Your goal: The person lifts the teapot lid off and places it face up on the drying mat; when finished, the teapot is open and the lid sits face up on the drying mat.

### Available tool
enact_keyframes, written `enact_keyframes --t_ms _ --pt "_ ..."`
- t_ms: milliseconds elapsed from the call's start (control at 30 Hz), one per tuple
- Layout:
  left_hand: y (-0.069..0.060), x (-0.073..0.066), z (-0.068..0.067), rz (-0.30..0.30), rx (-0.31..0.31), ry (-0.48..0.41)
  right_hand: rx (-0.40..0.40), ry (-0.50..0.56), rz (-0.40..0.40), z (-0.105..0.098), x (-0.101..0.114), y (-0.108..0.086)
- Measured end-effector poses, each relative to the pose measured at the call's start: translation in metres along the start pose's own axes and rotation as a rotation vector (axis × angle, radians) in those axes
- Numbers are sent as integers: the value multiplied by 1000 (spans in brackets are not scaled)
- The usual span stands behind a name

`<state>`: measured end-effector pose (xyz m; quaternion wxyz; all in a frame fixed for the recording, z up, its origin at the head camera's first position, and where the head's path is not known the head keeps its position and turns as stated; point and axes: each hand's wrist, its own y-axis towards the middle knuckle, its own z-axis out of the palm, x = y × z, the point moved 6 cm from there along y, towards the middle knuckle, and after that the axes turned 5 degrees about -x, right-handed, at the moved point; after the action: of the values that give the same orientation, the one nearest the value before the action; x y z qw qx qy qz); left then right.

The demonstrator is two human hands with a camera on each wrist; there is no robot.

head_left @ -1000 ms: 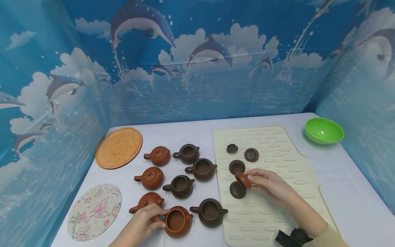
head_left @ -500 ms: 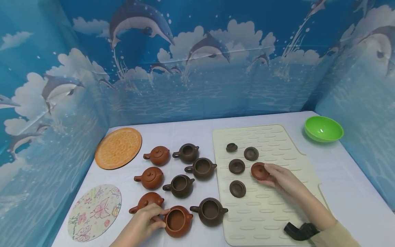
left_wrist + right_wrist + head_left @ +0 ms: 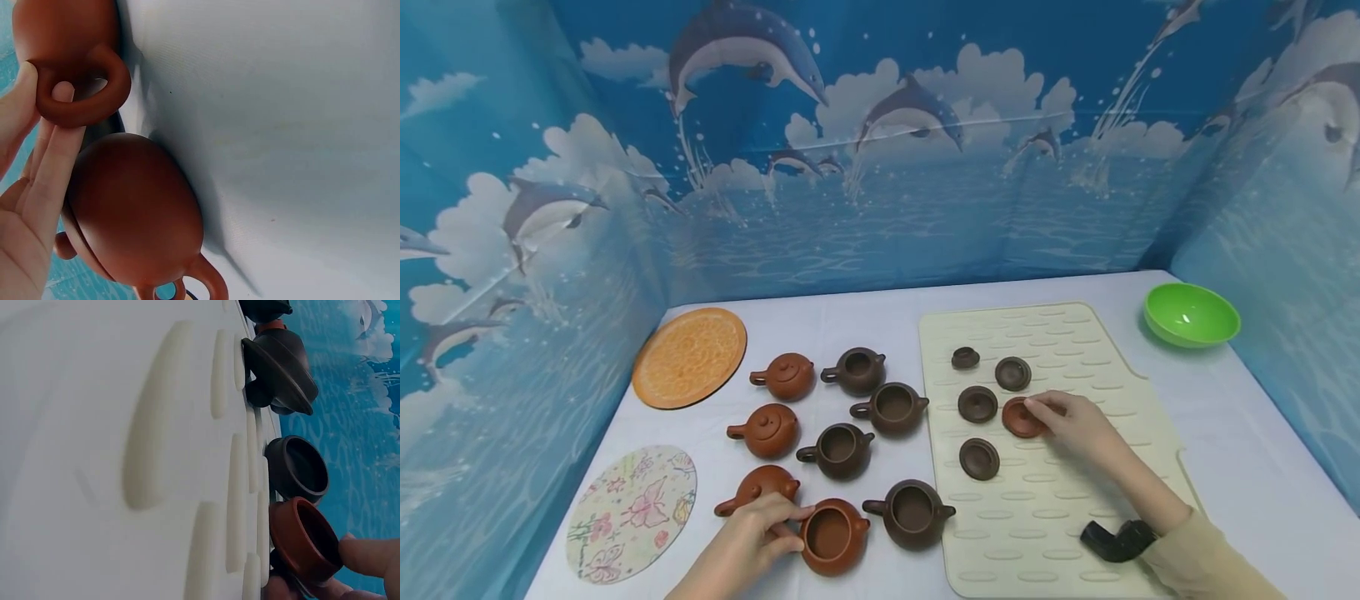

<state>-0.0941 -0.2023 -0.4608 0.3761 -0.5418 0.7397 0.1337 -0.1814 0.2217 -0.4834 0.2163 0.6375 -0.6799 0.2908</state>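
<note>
My left hand point(image 3: 741, 542) pinches the handle point(image 3: 115, 94) of a reddish-brown teapot point(image 3: 850, 554) without a lid, which stands on the white cloth. In the left wrist view a fingertip shows through the handle's loop. Beside that hand stands a lidded reddish-brown teapot point(image 3: 763, 486). My right hand point(image 3: 1078, 429) pinches the edge of a reddish-brown teapot lid point(image 3: 1021, 419), hollow side up, at the mat. In the right wrist view, thumb and fingers sit at the near side of this lid point(image 3: 300, 540). Close by lies a dark brown lid point(image 3: 977, 405).
Dark lidless teapots, one of them point(image 3: 913, 517) nearest, stand left of the cream mat point(image 3: 1045, 542). Several dark lids lie on the mat. A green bowl point(image 3: 1192, 317) stands far right. An orange round mat point(image 3: 688, 358) and a butterfly-print mat point(image 3: 632, 514) lie left.
My right hand has moved the reddish-brown lid rightward, away from the dark lids, and turned it from tilted to hollow side up, then slightly back left. The left hand has stayed on the teapot.
</note>
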Motion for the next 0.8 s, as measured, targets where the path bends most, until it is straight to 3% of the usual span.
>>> enact_keyframes --t_ms 200,333,433,667,800 --pt "-1 -1 -1 9 0 23 43 27 -20 0 2 -1" --pt "-2 -2 -3 25 5 59 36 11 -42 -2 5 -2" --pt "-5 -6 -9 36 -26 102 15 -31 -65 -5 10 -2" --pt "-13 -22 -40 114 -266 208 -1 -53 -103 -17 23 -2" --pt "-17 -18 -60 96 -389 239 -14 -24 -164 -20 49 -3"
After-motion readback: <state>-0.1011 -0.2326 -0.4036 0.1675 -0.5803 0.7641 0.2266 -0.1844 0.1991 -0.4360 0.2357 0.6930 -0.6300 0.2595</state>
